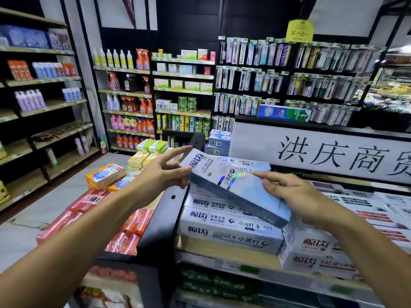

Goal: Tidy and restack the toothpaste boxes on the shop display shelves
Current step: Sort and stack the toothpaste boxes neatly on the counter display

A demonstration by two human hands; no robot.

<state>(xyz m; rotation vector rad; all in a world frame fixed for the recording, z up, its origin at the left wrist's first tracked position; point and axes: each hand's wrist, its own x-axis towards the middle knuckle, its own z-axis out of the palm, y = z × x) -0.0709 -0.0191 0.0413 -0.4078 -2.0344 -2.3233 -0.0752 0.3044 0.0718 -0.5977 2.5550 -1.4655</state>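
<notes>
A long pale-blue toothpaste box [224, 181] is held tilted above a stack of matching blue-and-white toothpaste boxes [229, 230] on the wooden display shelf [233, 257]. My left hand [164, 172] grips the box's far left end, thumb under it and index finger stretched out. My right hand [289, 194] holds its near right end, index finger lying along the top face. White toothpaste boxes with red print [315, 252] are stacked to the right on the same shelf.
A black shelf end panel [160, 221] stands left of the stack. Red packs [126, 232] and orange and yellow soap packs [106, 176] fill a lower display to the left. A white sign board [322, 154] rises behind. Toothbrush racks and detergent shelves line the back wall.
</notes>
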